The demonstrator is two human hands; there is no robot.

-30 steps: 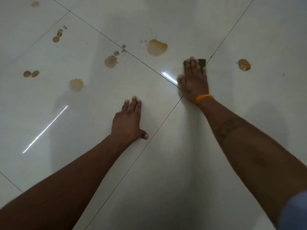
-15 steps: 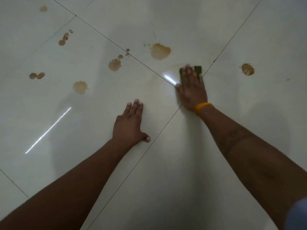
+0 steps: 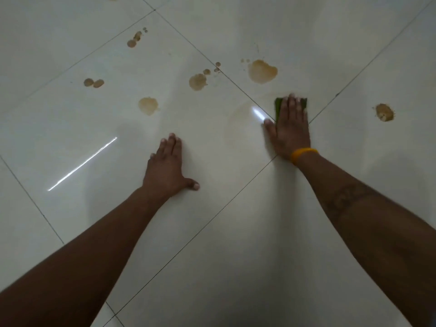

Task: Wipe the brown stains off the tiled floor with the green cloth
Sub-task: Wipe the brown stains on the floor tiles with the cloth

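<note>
Head view only, looking down at tiled floor, glossy white, thin dark grout lines.

Right hand flat on green cloth, palm down, fingers straight and pressed together, thumb out to the side on the tile. Cloth mostly hidden under the hand, only green edges visible past the fingertips and on the thumb side. Cloth on a grout line, just beside a tile corner. Yellow wristband on that wrist.

Left hand flat on bare tile, palm down, fingers close together, thumb splayed sideways. Holding nothing. Well apart from cloth.

Brown stains: big blot just beyond the cloth, not touching. Medium blot with small drops beside it at a grout line. Pale blot beyond left hand. Twin spots toward left edge of floor. Small cluster farther out. Rough dark spot right of cloth, on next tile. Faint brownish smear ring on tile between both hands, next to the cloth.

Two bright light streaks reflected on tile.
</note>
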